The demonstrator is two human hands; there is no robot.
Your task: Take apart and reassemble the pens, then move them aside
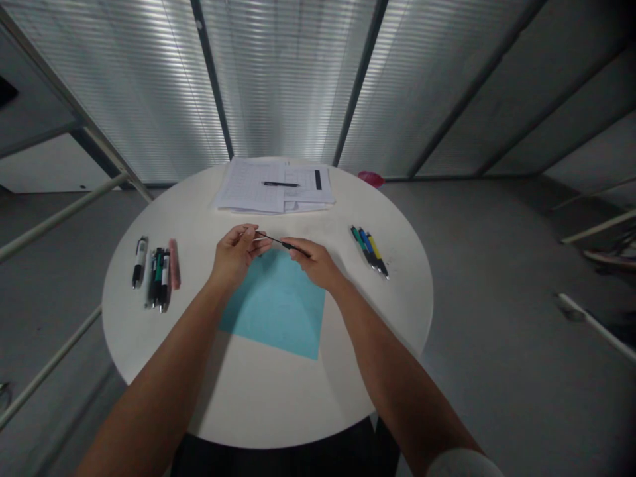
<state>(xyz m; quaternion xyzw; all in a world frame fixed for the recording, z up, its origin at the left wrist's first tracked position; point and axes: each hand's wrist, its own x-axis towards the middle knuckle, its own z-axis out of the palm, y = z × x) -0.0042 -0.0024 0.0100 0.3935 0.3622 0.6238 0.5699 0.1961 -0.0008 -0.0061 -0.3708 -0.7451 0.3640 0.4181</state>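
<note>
A slim black pen (pixel 282 242) spans level between a narrow pinch of the left hand (pixel 237 257) and the right hand (pixel 312 262), both gripping it lightly, above a pale blue sheet (pixel 275 306) on a round white table (pixel 392 324).

**Limits of view.** Your left hand (pixel 234 255) and right hand (pixel 313 262): forearms cut off by the lower edge. Rod (pixel 271 238) between them: too thin to identify, one end blurred at your left hand. Papers (pixel 248 189) beyond your hands: print too small to read. Pens (pixel 158 278) left of your left hand and pens (pixel 368 250) right of your right hand: labels illegible. Red object (pixel 370 179) beyond your right hand: partly hidden by the table (pixel 415 291).
</note>
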